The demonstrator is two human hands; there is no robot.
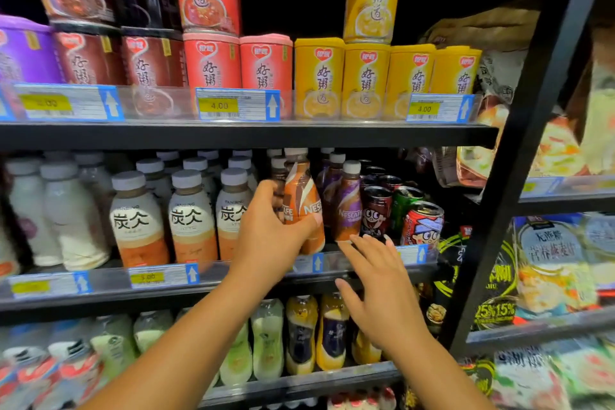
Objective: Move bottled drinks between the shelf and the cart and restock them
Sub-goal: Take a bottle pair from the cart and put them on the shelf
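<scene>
My left hand (271, 226) grips an orange Nescafe bottle (301, 190) with a grey cap at the front of the middle shelf (213, 280). The bottle stands roughly upright, with another brown Nescafe bottle behind it. My right hand (376, 280) hovers with fingers spread just below a purple Nescafe bottle (347, 206), its fingertips at the shelf's front rail, holding nothing. No cart is in view.
White-and-orange milk tea bottles (191, 216) fill the middle shelf's left side. Red cartoon cans (422, 223) stand to the right. Congee tubs (319, 76) line the upper shelf, juice bottles (301, 333) the lower one. A black upright (519, 156) separates packaged foods at right.
</scene>
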